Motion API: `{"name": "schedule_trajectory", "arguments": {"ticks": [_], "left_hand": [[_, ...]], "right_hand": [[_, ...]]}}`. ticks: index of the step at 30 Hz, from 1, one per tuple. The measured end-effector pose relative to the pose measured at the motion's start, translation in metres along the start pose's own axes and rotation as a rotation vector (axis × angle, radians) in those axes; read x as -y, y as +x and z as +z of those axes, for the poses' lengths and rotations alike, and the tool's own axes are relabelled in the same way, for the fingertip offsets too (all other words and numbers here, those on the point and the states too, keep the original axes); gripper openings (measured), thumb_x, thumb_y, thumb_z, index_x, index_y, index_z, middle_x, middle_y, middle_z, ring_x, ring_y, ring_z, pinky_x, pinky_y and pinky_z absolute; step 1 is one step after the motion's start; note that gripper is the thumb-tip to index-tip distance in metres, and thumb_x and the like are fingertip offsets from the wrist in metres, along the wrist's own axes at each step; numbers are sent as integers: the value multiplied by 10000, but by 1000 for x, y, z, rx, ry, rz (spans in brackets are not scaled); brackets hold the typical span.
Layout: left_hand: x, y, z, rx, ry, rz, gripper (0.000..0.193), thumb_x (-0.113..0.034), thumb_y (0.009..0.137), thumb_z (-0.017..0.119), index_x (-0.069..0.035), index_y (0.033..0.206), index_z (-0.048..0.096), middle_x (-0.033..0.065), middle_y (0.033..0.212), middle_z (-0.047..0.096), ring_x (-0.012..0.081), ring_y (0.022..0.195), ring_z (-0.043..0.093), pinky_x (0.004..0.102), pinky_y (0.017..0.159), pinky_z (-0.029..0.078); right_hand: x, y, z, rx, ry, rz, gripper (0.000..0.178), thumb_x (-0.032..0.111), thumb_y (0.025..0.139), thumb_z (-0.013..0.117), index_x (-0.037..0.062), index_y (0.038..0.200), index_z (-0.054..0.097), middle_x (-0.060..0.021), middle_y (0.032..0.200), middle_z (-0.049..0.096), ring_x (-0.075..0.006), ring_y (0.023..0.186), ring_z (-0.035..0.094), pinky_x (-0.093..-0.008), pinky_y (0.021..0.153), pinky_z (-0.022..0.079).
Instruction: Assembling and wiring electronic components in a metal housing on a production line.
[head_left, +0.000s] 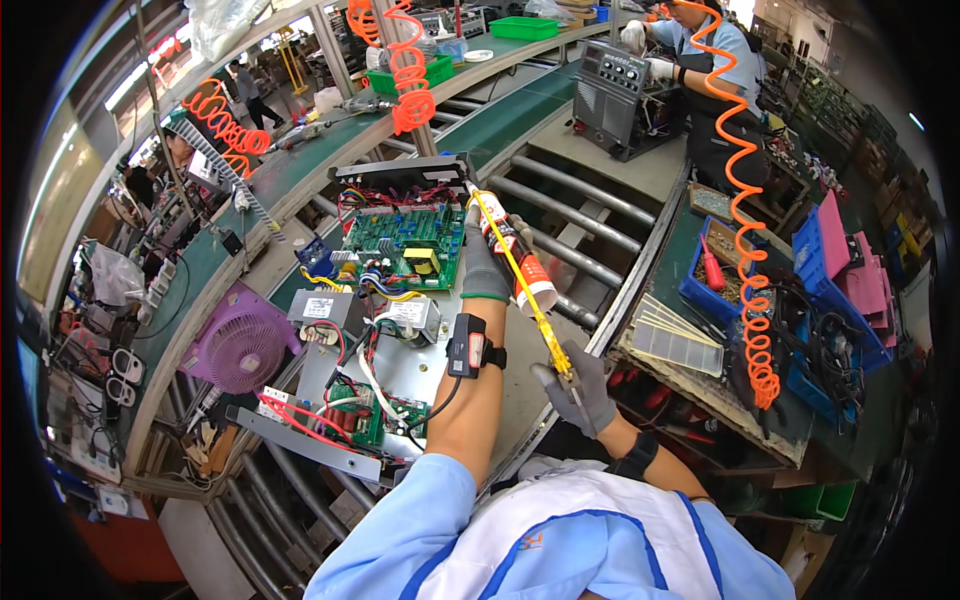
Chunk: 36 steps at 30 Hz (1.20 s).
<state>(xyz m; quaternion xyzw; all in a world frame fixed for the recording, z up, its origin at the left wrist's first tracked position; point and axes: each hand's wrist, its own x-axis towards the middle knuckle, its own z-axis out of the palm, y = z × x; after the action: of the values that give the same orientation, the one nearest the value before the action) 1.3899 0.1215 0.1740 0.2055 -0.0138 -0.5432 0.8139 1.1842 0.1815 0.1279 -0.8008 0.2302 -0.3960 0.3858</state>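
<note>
1. Circuit board (375,243), green.
2. Left hand (486,262), just right of the board, curled around the caulking gun (526,290).
3. Gun's long axis slants down-right from near the board's upper right corner.
4. Right hand (592,388), farther from the board, clasped at the handle end.

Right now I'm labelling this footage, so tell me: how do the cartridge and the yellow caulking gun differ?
Colour: the cartridge is mainly red and white; the caulking gun is mainly yellow.
Shape: the cartridge is a thick cylinder, while the caulking gun looks long and thin.
Hold: the left hand is at the cartridge's upper part; the right hand grips the caulking gun's lower end.
Shared: both slant down to the right in the picture.
</note>
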Motion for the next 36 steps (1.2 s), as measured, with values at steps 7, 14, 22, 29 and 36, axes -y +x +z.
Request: {"name": "schedule_trajectory", "arguments": {"ticks": [7,14,22,29,36], "left_hand": [[4,-6,4,20,-107,-52,382,-458,827,547,-79,836,503,118,659,552,230,524,569,336,470,530],[6,0,4,2,-123,-23,355,-421,830,561,-70,839,507,116,653,542,233,519,556,342,503,536],[6,8,-8,-12,-62,66,366,-432,824,563,-69,842,519,111,657,551,242,520,558,355,525,540],[12,31,-20,-44,-18,47,430,-520,813,531,-95,880,524,94,653,571,236,548,577,347,533,529],[32,33,-24,-79,-5,51,511,-556,790,544,-50,848,507,126,686,576,267,613,579,421,639,525]], "right_hand": [[0,-1,-1,-24,31,38,270,217,757,662,26,718,475,-138,533,465,-279,466,497,-345,458,386],[-2,0,-5,-18,29,54,270,226,747,668,19,759,495,-145,579,506,-303,503,521,-340,482,407],[7,7,-11,-21,-12,28,263,233,758,650,14,823,520,-148,606,519,-307,535,541,-346,510,417],[-8,10,-14,1,-13,35,254,221,770,635,10,859,526,-155,705,548,-294,625,563,-337,567,428],[-22,2,-35,-305,202,39,343,285,782,651,39,998,547,-76,828,618,-200,783,607,-282,683,471]]}}
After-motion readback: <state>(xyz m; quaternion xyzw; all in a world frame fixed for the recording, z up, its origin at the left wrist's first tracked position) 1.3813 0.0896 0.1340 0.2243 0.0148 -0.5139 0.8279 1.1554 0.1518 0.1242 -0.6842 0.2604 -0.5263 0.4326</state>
